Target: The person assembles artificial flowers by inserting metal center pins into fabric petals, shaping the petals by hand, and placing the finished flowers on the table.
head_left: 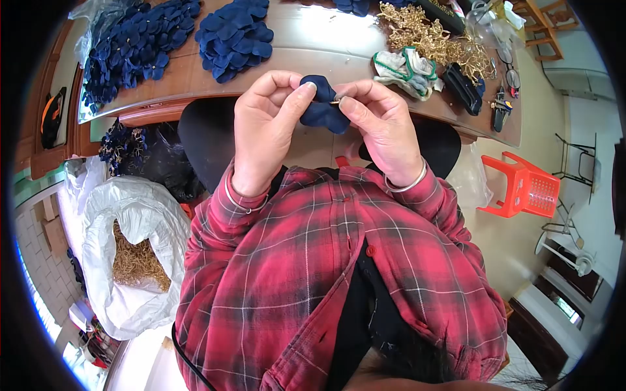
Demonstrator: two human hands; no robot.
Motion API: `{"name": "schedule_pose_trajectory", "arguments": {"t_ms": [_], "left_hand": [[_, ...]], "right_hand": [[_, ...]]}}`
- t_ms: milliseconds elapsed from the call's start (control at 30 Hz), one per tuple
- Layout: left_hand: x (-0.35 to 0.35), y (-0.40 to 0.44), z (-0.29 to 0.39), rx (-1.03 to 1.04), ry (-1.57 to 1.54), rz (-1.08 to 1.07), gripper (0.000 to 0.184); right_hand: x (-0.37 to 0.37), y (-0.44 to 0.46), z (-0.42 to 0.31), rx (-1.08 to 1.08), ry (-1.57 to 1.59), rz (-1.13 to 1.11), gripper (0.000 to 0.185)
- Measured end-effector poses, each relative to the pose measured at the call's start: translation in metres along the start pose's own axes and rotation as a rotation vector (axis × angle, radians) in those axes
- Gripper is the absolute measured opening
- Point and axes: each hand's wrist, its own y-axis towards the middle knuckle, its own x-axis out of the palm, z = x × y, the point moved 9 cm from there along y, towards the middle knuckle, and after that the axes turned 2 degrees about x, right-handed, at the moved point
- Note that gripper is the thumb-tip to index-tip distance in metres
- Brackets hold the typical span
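Between my two hands, just off the table's near edge, is a dark blue fabric flower (324, 117) with rounded petals. My left hand (272, 117) pinches its upper left petal between thumb and fingers. A small gold piece (335, 102) shows at the flower's right side, held between the thumb and forefinger of my right hand (380, 117). How far the gold piece reaches into the flower is hidden by petals and fingertips.
On the table (306, 62) lie blue petal piles (235, 39), gold stems (427, 32), green-edged white gloves (407, 72), a black case (463, 89) and cutters (501, 111). A white sack (107, 208) of gold pieces is at the left, a red stool (518, 186) at the right.
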Motion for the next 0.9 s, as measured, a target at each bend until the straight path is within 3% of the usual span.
{"name": "schedule_pose_trajectory", "arguments": {"t_ms": [267,567,733,900], "left_hand": [[-0.001,-0.002,-0.004,-0.05,-0.06,0.007,0.012],[0.003,-0.007,-0.008,-0.032,-0.05,-0.032,0.024],[0.003,-0.01,-0.008,-0.045,-0.042,-0.032,0.026],[0.006,-0.014,-0.004,-0.033,0.006,-0.081,0.025]], "right_hand": [[0.004,-0.005,-0.008,-0.026,-0.099,0.021,0.012],[0.007,-0.005,-0.018,-0.319,-0.435,-0.052,0.02],[0.011,-0.004,-0.02,-0.153,-0.242,-0.027,0.02],[0.015,-0.002,-0.022,-0.111,-0.259,-0.127,0.028]]}}
